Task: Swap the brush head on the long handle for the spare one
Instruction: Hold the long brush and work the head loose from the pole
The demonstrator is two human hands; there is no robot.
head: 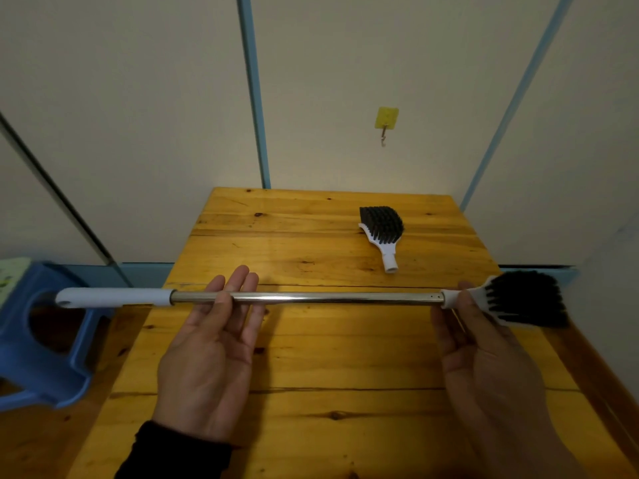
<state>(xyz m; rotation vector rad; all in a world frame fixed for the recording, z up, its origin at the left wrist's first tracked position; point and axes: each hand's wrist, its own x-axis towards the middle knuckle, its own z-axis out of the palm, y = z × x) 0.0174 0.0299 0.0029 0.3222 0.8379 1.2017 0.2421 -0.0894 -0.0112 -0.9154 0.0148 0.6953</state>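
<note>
A long handle (328,299), a steel tube with a white grip at its left end, lies level across the view above the wooden table (311,357). My left hand (211,350) holds the tube palm up, thumb over it, fingers under it. At the right end sits the mounted brush head (522,299), white with black bristles. My right hand (484,354) grips its white neck where it meets the tube. The spare brush head (382,229) lies on the table farther back, bristles up, its socket pointing toward me.
A blue plastic stool (41,333) stands on the floor left of the table, under the handle's white grip. The table's far edge meets a pale wall carrying a yellow hook (386,119). The table's right edge runs just below the mounted brush head.
</note>
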